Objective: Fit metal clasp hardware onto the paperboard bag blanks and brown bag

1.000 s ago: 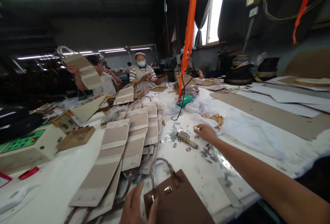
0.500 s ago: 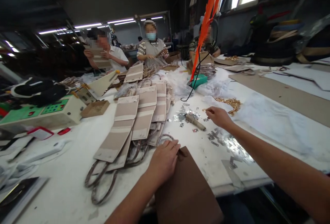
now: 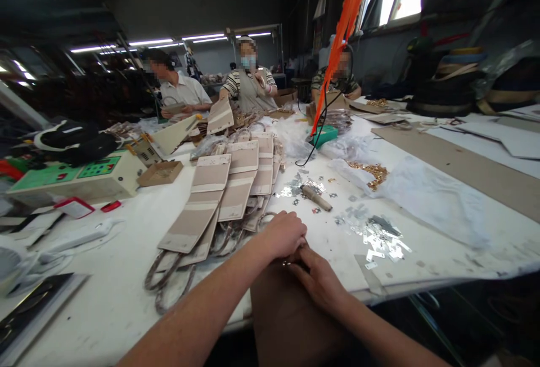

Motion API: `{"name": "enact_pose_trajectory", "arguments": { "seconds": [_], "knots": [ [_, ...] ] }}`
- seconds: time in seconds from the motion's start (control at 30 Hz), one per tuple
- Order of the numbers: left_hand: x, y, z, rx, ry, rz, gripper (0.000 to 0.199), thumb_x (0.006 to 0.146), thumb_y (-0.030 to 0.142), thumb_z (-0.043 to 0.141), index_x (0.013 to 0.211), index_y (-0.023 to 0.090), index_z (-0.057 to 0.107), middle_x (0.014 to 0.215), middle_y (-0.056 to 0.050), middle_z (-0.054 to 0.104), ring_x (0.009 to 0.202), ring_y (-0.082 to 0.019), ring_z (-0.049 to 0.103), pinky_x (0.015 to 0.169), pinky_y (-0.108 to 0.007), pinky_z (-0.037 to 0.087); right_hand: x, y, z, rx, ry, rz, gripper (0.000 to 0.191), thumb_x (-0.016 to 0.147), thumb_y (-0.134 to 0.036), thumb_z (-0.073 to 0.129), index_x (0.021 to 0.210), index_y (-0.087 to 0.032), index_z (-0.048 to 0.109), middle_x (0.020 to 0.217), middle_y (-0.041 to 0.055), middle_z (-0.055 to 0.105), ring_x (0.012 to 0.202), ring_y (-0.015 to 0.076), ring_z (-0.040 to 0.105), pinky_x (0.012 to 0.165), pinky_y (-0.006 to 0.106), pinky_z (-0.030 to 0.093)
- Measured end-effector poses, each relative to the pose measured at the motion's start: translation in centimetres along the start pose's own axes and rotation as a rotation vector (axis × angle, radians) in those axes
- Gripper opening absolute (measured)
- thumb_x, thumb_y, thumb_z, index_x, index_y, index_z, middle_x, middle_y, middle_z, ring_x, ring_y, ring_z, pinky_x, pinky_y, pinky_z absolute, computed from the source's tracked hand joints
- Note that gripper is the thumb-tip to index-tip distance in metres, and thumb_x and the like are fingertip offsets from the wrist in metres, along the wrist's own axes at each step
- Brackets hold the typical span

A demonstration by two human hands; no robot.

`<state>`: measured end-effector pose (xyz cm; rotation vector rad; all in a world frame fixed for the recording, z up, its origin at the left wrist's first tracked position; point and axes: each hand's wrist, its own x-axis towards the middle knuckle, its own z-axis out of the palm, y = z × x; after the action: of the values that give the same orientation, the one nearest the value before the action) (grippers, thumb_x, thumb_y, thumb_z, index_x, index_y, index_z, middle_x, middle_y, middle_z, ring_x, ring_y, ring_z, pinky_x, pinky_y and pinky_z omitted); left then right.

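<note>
Brown panel point(image 3: 291, 322): lay across the near edge of the white table point(image 3: 126, 265), top end beneath both hands, lower part running out toward the wearer's body
Left hand point(image 3: 287, 235): fingers curled at the top end of the brown panel, tips close against the right hand's; inside of the curl hidden, so could not tell what it gripped
Right hand point(image 3: 318, 277): appeared to grasp the top end of the brown panel, thumb along the face, fingers bent toward the left hand
Shiny fitting point(image 3: 287, 263): at the right thumb's tip; too small to tell whether loose or fixed
Grip: judged best with the left hand steadying and the right fingertips doing the fine work; light pressure advised, as a hard pinch might have marked the brown face
Support: top end wanted bracing on the tabletop; with its lower part overhanging, the panel could have tipped or twisted
Sightline: hands covered the working spot; fingers slightly parted would have made checking easier
Metal plates point(image 3: 383, 243): scattered to the right, near the right forearm; elbow best held clear of them
Beige panels point(image 3: 189, 204): overlapping stack left of the hands, handle loops point(image 3: 148, 278) protruding near the left forearm; snagging judged possible
</note>
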<state>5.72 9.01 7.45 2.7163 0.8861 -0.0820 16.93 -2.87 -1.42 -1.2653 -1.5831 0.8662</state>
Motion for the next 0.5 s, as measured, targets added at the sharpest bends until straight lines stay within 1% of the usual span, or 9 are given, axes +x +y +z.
{"name": "enact_pose_trajectory", "arguments": {
  "seconds": [0.07,0.13,0.17,0.2,0.27,0.33,0.37,0.43,0.5],
  "knots": [
    [0.4,1.0,-0.3,-0.072,0.010,-0.067,0.027,0.088,0.035,0.068,0.112,0.025,0.076,0.105,-0.009,0.077,0.107,-0.031,0.066,0.093,-0.040,0.046,0.6,0.3,0.5,-0.018,-0.003,-0.027,0.017,0.094,-0.025,0.059,0.109,-0.025,0.068,0.117,0.0081,0.072,0.109,0.0295,0.067,0.097,0.044,0.053],
    [0.5,1.4,-0.1,-0.153,0.012,-0.121,0.048,0.090,0.048,0.065,0.132,0.024,0.067,0.109,-0.007,0.078,0.105,-0.028,0.069,0.088,-0.035,0.050,1.3,0.8,0.8,-0.025,0.046,-0.029,0.025,0.093,-0.026,0.057,0.116,-0.024,0.067,0.125,0.0112,0.070,0.117,0.0324,0.065,0.103,0.048,0.051],
    [0.3,1.4,0.0,-0.211,0.034,-0.146,0.054,0.093,0.052,0.060,0.138,0.023,0.063,0.110,-0.006,0.078,0.103,-0.026,0.070,0.086,-0.033,0.051,1.7,1.0,0.8,-0.014,0.088,-0.008,0.024,0.093,-0.027,0.056,0.115,-0.023,0.066,0.122,0.0119,0.071,0.113,0.0323,0.067,0.101,0.049,0.053],
    [-0.1,1.1,0.3,-0.268,0.078,-0.176,0.054,0.096,0.054,0.054,0.140,0.023,0.060,0.112,-0.005,0.077,0.102,-0.023,0.070,0.085,-0.030,0.052,2.0,1.1,0.6,0.008,0.128,0.033,0.023,0.094,-0.030,0.055,0.112,-0.022,0.066,0.115,0.0114,0.073,0.105,0.0309,0.070,0.096,0.047,0.056],
    [-1.3,0.4,1.1,-0.343,0.207,-0.254,0.046,0.103,0.047,0.043,0.138,0.021,0.059,0.119,-0.005,0.074,0.105,-0.019,0.069,0.090,-0.028,0.051,2.6,1.4,-0.2,0.074,0.175,0.165,0.021,0.096,-0.038,0.052,0.102,-0.022,0.065,0.089,0.0066,0.073,0.076,0.0250,0.070,0.072,0.038,0.060],
    [-2.8,-0.5,2.1,-0.337,0.303,-0.331,0.037,0.103,0.037,0.041,0.127,0.018,0.063,0.121,-0.009,0.071,0.108,-0.021,0.067,0.095,-0.032,0.049,3.0,1.7,-1.4,0.141,0.180,0.303,0.026,0.097,-0.047,0.053,0.095,-0.023,0.063,0.070,0.0003,0.067,0.054,0.0189,0.062,0.052,0.030,0.052],
    [-3.6,-0.8,2.6,-0.312,0.309,-0.354,0.033,0.100,0.034,0.045,0.120,0.017,0.065,0.118,-0.011,0.071,0.108,-0.024,0.066,0.096,-0.035,0.049,3.1,1.8,-1.9,0.167,0.175,0.348,0.029,0.096,-0.050,0.055,0.093,-0.023,0.063,0.065,-0.0015,0.065,0.049,0.0171,0.058,0.047,0.027,0.048],
    [-4.8,-1.0,3.6,-0.256,0.270,-0.361,0.026,0.091,0.033,0.060,0.109,0.017,0.067,0.110,-0.013,0.071,0.107,-0.029,0.065,0.095,-0.040,0.048,3.1,2.1,-2.8,0.188,0.158,0.387,0.032,0.094,-0.053,0.058,0.093,-0.022,0.064,0.063,-0.0020,0.065,0.047,0.0158,0.057,0.046,0.025,0.045],
    [-5.2,-0.9,4.3,-0.194,0.220,-0.365,0.030,0.082,0.035,0.072,0.105,0.017,0.067,0.110,-0.013,0.070,0.109,-0.032,0.063,0.095,-0.041,0.048,3.0,2.3,-3.3,0.167,0.130,0.383,0.033,0.093,-0.053,0.060,0.094,-0.021,0.066,0.061,-0.0008,0.067,0.050,0.0169,0.061,0.049,0.026,0.047]
  ]
}}
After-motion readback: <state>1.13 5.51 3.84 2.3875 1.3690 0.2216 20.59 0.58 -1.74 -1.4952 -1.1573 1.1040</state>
